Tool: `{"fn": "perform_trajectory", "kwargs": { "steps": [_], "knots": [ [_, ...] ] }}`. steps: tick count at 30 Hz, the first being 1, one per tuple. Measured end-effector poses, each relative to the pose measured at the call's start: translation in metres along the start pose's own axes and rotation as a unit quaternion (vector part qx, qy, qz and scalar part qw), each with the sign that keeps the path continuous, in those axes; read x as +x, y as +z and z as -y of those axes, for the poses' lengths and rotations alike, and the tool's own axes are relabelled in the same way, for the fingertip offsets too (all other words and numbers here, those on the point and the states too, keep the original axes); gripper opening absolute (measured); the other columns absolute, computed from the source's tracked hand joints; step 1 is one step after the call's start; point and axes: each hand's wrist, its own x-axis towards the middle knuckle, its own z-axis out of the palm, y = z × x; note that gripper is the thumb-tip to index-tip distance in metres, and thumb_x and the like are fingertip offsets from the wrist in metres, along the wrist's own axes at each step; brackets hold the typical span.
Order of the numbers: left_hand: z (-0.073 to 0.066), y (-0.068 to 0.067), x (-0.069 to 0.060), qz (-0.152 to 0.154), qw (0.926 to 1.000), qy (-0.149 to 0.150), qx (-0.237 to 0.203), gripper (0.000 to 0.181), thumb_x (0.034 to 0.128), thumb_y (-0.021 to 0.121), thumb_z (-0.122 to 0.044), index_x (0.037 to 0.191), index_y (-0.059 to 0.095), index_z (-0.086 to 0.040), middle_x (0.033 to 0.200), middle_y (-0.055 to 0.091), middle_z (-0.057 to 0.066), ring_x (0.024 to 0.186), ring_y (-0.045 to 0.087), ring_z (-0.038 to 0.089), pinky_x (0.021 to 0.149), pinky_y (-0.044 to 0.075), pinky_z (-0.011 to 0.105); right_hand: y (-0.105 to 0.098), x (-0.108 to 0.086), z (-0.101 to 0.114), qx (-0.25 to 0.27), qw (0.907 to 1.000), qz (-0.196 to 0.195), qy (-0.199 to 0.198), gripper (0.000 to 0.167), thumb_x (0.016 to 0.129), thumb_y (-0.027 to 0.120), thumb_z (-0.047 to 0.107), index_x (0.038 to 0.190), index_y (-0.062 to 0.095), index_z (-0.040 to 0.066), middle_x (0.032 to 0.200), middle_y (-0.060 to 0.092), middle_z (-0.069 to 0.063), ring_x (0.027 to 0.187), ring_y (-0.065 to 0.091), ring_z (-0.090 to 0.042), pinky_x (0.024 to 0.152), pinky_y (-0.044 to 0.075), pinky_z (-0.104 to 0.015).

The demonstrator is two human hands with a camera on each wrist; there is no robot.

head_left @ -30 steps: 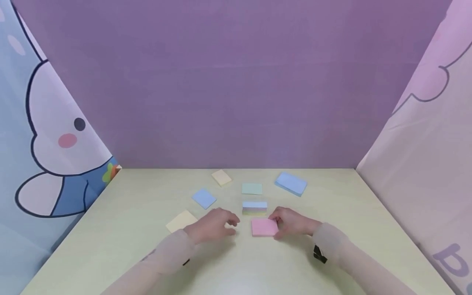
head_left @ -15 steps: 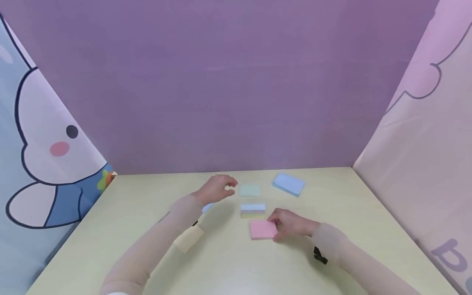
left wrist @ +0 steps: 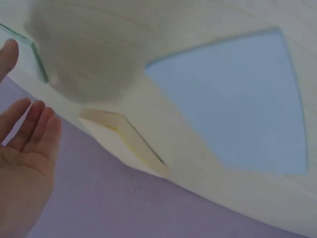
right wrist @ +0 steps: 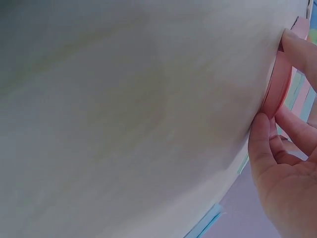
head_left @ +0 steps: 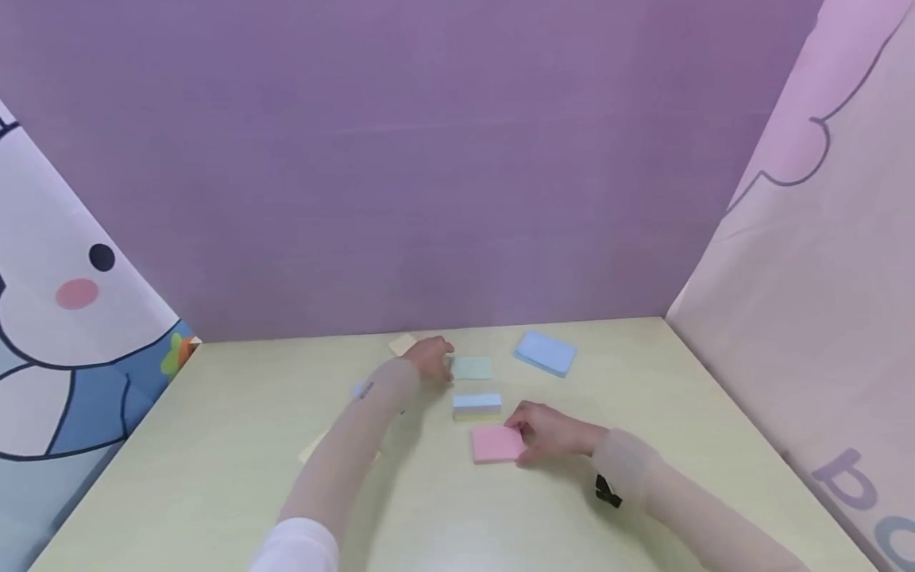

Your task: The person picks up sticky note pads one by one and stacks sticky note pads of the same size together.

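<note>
My right hand (head_left: pixel 554 431) holds the right edge of a pink sticky note pad (head_left: pixel 496 445) between thumb and fingers, the pad lying on the table. In the right wrist view the thumb and fingers pinch the pad's edge (right wrist: pixel 278 84). Farther back, my left hand (head_left: pixel 431 359) is at the left end of a pale green sticky note pad (head_left: pixel 472 368). The left wrist view shows its thumb beside the green pad (left wrist: pixel 27 54) and its fingers nearly straight. Just behind the pink pad stands a stack of blue, purple and yellow pads (head_left: pixel 476 407).
A thick blue pad (head_left: pixel 546 353) lies at the back right. A cream pad (head_left: pixel 403 344) sits behind the left hand. Another blue pad (left wrist: pixel 242 104) and a second cream pad (head_left: pixel 314 446) are partly covered by the left arm. A purple backdrop (head_left: pixel 429 175) rises behind the table.
My left hand has moved forward from near the pink pad to the green pad's left end. My right hand keeps its hold on the pink pad. The head view has shifted slightly.
</note>
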Motion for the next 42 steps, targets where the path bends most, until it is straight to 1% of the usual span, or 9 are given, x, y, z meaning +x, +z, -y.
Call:
{"fn": "perform_trajectory", "kwargs": {
  "steps": [5,8,12,20,27,31,34,38,42],
  "knots": [
    [-0.003,0.009,0.0,0.012,0.9997,-0.022,0.005,0.07,0.0736,0.075,-0.029,0.133,0.046,-0.005,0.127,0.052,0.009,0.117,0.05,0.025,0.102,0.037,0.035,0.003,0.0,0.002,-0.004,1.0,0.003,-0.001,0.048,0.067,0.079,0.015,0.11,0.062,0.003,0.101,0.054,0.002,0.091,0.051,-0.012,0.084,0.045,-0.028],
    [-0.008,0.007,-0.002,0.018,0.9993,-0.027,-0.017,0.073,0.0739,0.075,-0.027,0.135,0.042,-0.004,0.13,0.049,0.01,0.119,0.048,0.026,0.103,0.036,0.037,0.002,-0.001,0.003,-0.005,1.0,0.003,0.006,0.049,0.067,0.079,0.016,0.111,0.062,0.003,0.102,0.054,0.002,0.091,0.05,-0.012,0.084,0.045,-0.029],
    [-0.013,0.006,-0.003,0.029,0.999,-0.029,-0.019,0.072,0.0748,0.074,-0.027,0.136,0.042,-0.006,0.132,0.047,0.01,0.121,0.046,0.027,0.104,0.034,0.038,0.002,-0.002,0.004,-0.004,0.9999,0.004,0.012,0.049,0.068,0.079,0.016,0.112,0.061,0.003,0.102,0.054,0.002,0.092,0.05,-0.012,0.085,0.045,-0.03],
    [-0.013,0.012,0.007,0.023,0.9992,-0.012,0.029,0.058,0.0721,0.076,-0.028,0.122,0.056,-0.006,0.114,0.056,0.008,0.102,0.054,0.023,0.095,0.042,0.035,0.001,-0.006,0.006,-0.002,0.9999,0.004,0.011,0.049,0.068,0.079,0.016,0.111,0.06,0.002,0.102,0.054,0.001,0.093,0.05,-0.013,0.085,0.046,-0.031],
    [-0.031,0.002,-0.007,0.029,0.9975,-0.021,0.061,0.039,0.0725,0.076,-0.023,0.104,0.061,-0.005,0.103,0.057,0.007,0.091,0.055,0.022,0.086,0.046,0.034,0.003,-0.008,0.008,0.001,0.9999,0.007,0.009,0.049,0.068,0.079,0.015,0.112,0.06,0.002,0.102,0.053,0.001,0.093,0.051,-0.014,0.085,0.046,-0.03],
    [-0.039,-0.003,-0.012,0.037,0.9967,-0.025,0.068,0.04,0.0739,0.075,-0.02,0.107,0.059,-0.005,0.105,0.057,0.007,0.095,0.055,0.022,0.088,0.045,0.033,0.003,-0.009,0.008,0.007,0.9998,0.008,0.014,0.049,0.068,0.079,0.015,0.112,0.06,0.002,0.102,0.053,0.001,0.093,0.05,-0.013,0.085,0.046,-0.03],
    [-0.039,-0.002,-0.008,0.044,0.9964,-0.029,0.066,0.042,0.0735,0.076,-0.019,0.109,0.058,-0.004,0.106,0.057,0.008,0.097,0.055,0.023,0.09,0.045,0.033,0.003,-0.009,0.008,0.01,0.9998,0.007,0.017,0.049,0.068,0.079,0.015,0.112,0.06,0.002,0.102,0.053,0.001,0.093,0.05,-0.013,0.085,0.046,-0.03],
    [-0.032,0.005,0.003,0.042,0.9966,-0.018,0.068,0.045,0.0709,0.077,-0.021,0.108,0.058,-0.004,0.102,0.057,0.008,0.093,0.056,0.023,0.086,0.047,0.034,0.003,-0.009,0.007,0.011,0.9998,0.008,0.016,0.049,0.068,0.079,0.015,0.112,0.06,0.001,0.102,0.053,0.001,0.093,0.051,-0.013,0.085,0.046,-0.029],
    [-0.039,0.001,-0.006,0.044,0.9961,-0.019,0.074,0.044,0.0746,0.075,-0.021,0.111,0.058,-0.004,0.106,0.057,0.008,0.097,0.056,0.023,0.09,0.045,0.034,0.003,-0.01,0.006,0.012,0.9997,0.01,0.017,0.049,0.068,0.079,0.015,0.112,0.06,0.001,0.103,0.053,0.001,0.093,0.05,-0.013,0.085,0.046,-0.029]
  ]
}}
